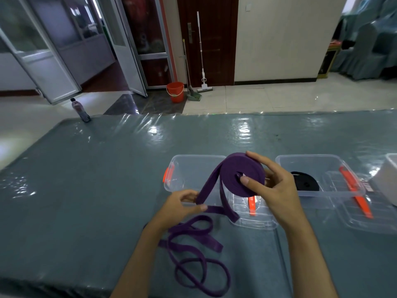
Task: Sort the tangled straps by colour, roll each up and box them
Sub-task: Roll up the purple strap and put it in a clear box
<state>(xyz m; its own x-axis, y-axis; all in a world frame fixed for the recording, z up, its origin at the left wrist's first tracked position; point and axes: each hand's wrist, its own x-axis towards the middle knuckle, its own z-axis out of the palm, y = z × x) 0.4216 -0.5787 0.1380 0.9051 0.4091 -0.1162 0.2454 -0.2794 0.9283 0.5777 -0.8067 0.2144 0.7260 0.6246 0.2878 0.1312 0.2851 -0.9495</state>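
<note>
A purple strap is partly wound into a thick roll [236, 168], held above the table by my right hand [272, 188], thumb on the roll's face and fingers over its top. My left hand [182, 206] pinches the strap's loose run just below the roll. The rest of the purple strap [193, 254] lies in loose loops on the table near its front edge. Behind the roll sits a clear plastic box [189, 175] with an orange latch. A second clear box [318, 168] to the right holds a rolled black strap [305, 181].
Two clear lids with orange clips lie in front of the boxes [253, 214] [361, 207]. A white container [386, 179] stands at the right edge. A bottle [80, 110] stands at the table's far left corner. The table [86, 179] has a shiny plastic cover.
</note>
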